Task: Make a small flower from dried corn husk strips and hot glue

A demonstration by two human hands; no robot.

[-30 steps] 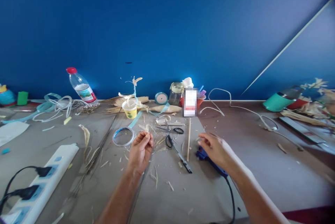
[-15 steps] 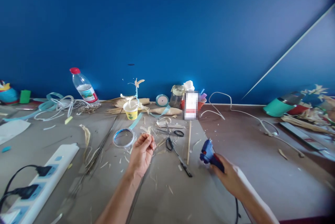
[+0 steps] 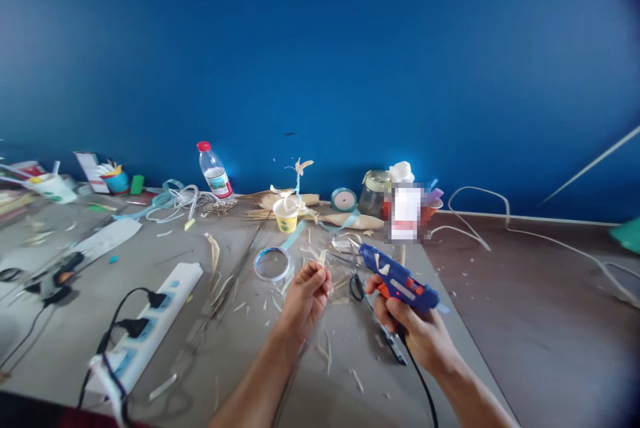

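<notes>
My right hand point(image 3: 403, 321) is wrapped round the handle of a blue glue gun point(image 3: 400, 281), whose nozzle points up and left. A black cord trails down from it. Pinched between thumb and fingers of my left hand point(image 3: 309, 291) is a small pale dried husk piece point(image 3: 320, 257), its strips sticking up past the fingertips. Scissors point(image 3: 356, 288) lie on the table, partly hidden behind the glue gun and my right hand. Left of my left hand lies a roll of tape point(image 3: 272, 264).
A yellow and white cup point(image 3: 286, 216) stands near the wall, with a ribbon spool point(image 3: 344, 199) and a glass jar point(image 3: 376, 191) to its right. A leaning bottle point(image 3: 215, 171) and a power strip point(image 3: 150, 328) are on the left. A second glue gun point(image 3: 57, 278) lies far left. Husk scraps litter the table.
My right hand has taken hold of the glue gun, lifted it and turned its nozzle toward my left hand. The view has swung left. My left hand still pinches the husk piece.
</notes>
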